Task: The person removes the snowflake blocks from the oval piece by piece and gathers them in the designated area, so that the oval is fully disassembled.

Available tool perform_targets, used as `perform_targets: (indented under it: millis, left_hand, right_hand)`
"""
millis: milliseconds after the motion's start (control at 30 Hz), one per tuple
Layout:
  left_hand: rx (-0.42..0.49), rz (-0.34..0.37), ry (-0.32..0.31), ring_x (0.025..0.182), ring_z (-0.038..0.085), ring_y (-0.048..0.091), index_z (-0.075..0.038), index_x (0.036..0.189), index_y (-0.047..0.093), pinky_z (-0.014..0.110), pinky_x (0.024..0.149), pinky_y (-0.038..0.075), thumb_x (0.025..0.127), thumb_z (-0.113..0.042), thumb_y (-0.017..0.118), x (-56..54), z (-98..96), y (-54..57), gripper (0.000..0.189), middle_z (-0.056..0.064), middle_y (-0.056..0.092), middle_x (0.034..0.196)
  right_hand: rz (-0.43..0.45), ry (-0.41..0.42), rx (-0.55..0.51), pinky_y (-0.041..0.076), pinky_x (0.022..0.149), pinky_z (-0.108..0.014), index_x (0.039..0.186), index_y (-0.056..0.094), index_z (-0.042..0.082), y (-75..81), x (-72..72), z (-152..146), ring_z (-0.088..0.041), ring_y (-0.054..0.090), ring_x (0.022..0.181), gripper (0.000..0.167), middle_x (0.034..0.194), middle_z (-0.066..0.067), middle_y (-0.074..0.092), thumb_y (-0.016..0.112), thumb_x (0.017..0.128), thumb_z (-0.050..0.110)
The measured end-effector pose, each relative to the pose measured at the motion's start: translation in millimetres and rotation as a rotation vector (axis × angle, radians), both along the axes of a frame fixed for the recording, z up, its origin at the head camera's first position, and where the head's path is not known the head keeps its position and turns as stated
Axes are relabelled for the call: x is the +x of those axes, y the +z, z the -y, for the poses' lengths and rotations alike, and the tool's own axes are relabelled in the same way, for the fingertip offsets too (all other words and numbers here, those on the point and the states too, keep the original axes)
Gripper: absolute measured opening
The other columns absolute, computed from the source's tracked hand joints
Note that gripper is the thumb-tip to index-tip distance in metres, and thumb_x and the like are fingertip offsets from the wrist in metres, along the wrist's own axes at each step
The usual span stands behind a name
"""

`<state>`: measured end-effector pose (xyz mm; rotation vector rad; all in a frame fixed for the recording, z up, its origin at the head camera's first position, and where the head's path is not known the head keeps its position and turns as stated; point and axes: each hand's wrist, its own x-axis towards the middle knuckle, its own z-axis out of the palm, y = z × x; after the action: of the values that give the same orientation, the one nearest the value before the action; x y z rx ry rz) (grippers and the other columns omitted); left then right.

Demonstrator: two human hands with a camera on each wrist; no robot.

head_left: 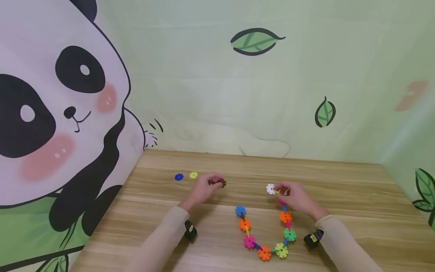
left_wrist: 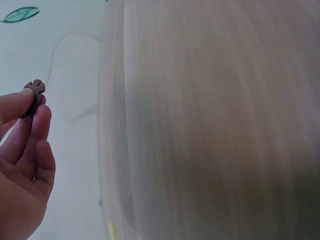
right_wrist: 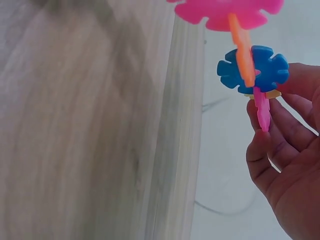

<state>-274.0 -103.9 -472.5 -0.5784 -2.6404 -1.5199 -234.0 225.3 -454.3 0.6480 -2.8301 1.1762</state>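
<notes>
My left hand (head_left: 205, 187) pinches a brown notched disc (head_left: 222, 183) between thumb and fingers, held above the table; in the left wrist view the brown snowflake disc (left_wrist: 36, 87) stands up at the fingertips. With my right hand (head_left: 295, 195) I grip one end of a chain of interlocked snowflake discs. A white disc (head_left: 270, 189) sticks out at that end, just past the fingertips. From there the colourful chain (head_left: 264, 253) curves in a U toward me, up to a blue disc (head_left: 240, 210). In the right wrist view, a blue disc (right_wrist: 270, 70) hangs close to the fingers.
Behind my left hand, a dark blue disc (head_left: 179, 177) and a yellow disc (head_left: 193, 175) lie loose on the wooden table (head_left: 153, 219). A printed backdrop (head_left: 204, 94) with a panda and leaves rises along the table's back and left edges.
</notes>
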Motion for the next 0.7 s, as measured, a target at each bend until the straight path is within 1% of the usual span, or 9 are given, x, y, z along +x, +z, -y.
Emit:
perform_targets:
  millis: [67,167,300,367,500,600,700]
  left_hand:
    - [0.007,0.012,0.011,0.082,0.017,0.061,0.000,0.107,0.066,0.029,0.071,0.051,0.086,-0.002,0.067,-1.1,9.7,-1.6,0.021,0.006,0.068,0.092]
    - [-0.011,0.020,0.030,0.085,0.019,0.062,0.001,0.109,0.065,0.032,0.075,0.052,0.086,-0.001,0.066,-1.6,25.6,-4.2,0.023,0.007,0.067,0.094]
    - [-0.035,-0.012,0.065,0.083,0.021,0.063,0.003,0.107,0.065,0.033,0.073,0.052,0.085,0.002,0.066,-2.0,46.7,-8.1,0.022,0.009,0.068,0.092]
    - [-0.037,-0.010,0.083,0.083,0.021,0.063,0.004,0.106,0.066,0.033,0.073,0.052,0.084,0.002,0.067,-2.1,56.5,-9.6,0.022,0.010,0.068,0.092]
    - [-0.074,0.014,0.121,0.084,0.020,0.063,0.003,0.103,0.067,0.033,0.075,0.051,0.084,0.002,0.067,-2.2,75.0,-10.4,0.019,0.008,0.069,0.093]
    - [-0.120,0.016,0.141,0.084,0.020,0.062,0.001,0.102,0.068,0.034,0.075,0.051,0.084,0.001,0.067,-2.7,87.2,-10.2,0.018,0.007,0.069,0.093]
    - [-0.145,0.021,0.145,0.084,0.020,0.062,0.001,0.105,0.068,0.034,0.075,0.050,0.084,0.001,0.067,-2.8,98.7,-10.4,0.021,0.008,0.068,0.093]
  right_hand:
    - [-0.008,0.002,0.003,0.047,0.063,-0.026,0.099,0.067,0.005,-0.9,-0.8,-2,-0.015,0.053,0.073,0.016,0.086,0.000,0.062,0.069,0.084,0.004]
    - [-0.015,0.009,0.009,0.047,0.063,-0.027,0.098,0.067,0.006,-2.3,-2.1,-4,-0.014,0.054,0.073,0.014,0.085,0.001,0.062,0.069,0.084,0.005]
    - [-0.015,0.013,0.012,0.048,0.064,-0.026,0.098,0.068,0.007,-2.9,-2.7,-5,-0.013,0.054,0.074,0.013,0.085,0.002,0.062,0.069,0.084,0.006]
    - [-0.009,0.008,0.010,0.048,0.064,-0.026,0.098,0.068,0.007,-2.2,-2.5,-4,-0.013,0.054,0.074,0.013,0.085,0.002,0.062,0.069,0.084,0.006]
    - [0.013,0.001,0.017,0.048,0.064,-0.027,0.099,0.067,0.008,-1.6,-1.4,-4,-0.015,0.054,0.074,0.015,0.084,0.002,0.062,0.069,0.084,0.007]
    - [0.024,-0.003,0.026,0.048,0.064,-0.027,0.100,0.067,0.008,-2.1,-1.0,-4,-0.016,0.054,0.074,0.016,0.083,0.002,0.061,0.069,0.084,0.008]
    - [0.022,0.000,0.028,0.048,0.064,-0.027,0.100,0.067,0.008,-2.0,-1.2,-4,-0.016,0.054,0.075,0.016,0.084,0.002,0.061,0.069,0.084,0.008]
